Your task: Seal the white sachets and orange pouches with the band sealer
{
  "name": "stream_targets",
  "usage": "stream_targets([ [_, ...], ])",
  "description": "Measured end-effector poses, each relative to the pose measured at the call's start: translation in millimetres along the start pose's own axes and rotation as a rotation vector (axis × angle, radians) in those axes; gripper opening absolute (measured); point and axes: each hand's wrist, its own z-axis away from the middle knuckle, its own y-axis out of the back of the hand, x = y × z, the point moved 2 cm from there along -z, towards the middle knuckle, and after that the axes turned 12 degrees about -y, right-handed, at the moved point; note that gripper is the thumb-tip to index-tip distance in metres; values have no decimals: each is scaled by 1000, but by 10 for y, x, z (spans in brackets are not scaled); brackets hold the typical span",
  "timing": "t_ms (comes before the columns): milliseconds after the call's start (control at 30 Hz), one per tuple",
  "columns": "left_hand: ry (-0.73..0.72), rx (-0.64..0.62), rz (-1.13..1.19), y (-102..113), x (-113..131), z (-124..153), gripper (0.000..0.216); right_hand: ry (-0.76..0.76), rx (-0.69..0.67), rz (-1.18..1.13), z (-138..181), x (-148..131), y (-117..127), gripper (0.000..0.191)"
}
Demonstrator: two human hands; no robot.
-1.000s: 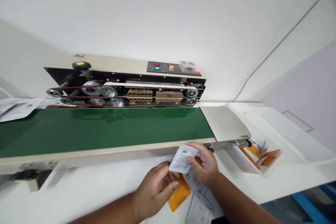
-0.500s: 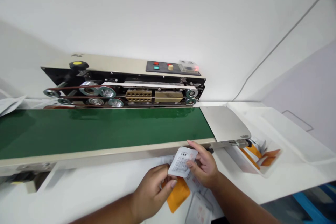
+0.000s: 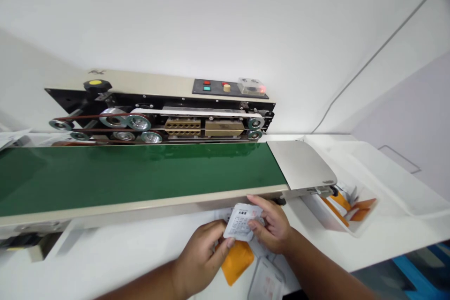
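Both my hands hold a small white printed pouch [image 3: 241, 222] just in front of the near edge of the green conveyor belt [image 3: 140, 173]. My left hand [image 3: 204, 255] pinches its lower left edge. My right hand [image 3: 276, 225] grips its right side with fingers curled. Under my hands an orange packet [image 3: 237, 262] and other white pouches [image 3: 267, 281] lie on the white table. Behind the belt stands the band sealer [image 3: 161, 112] with its rollers and control panel.
A metal feed plate [image 3: 302, 164] ends the belt on the right. Beside it a white bin [image 3: 346, 211] holds orange and white packets. More white pouches [image 3: 10, 138] lie at the far left. A cable [image 3: 369, 63] runs up the wall.
The pouch and both hands have dropped slightly lower and tilted; the view has shifted a little, so the sealer appears further left.
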Motion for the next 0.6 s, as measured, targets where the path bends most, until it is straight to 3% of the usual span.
stream_targets([
  [600, -56, 5, 26, -14, 12, -17, 23, 10, 26, 37, 9, 21, -24, 48],
])
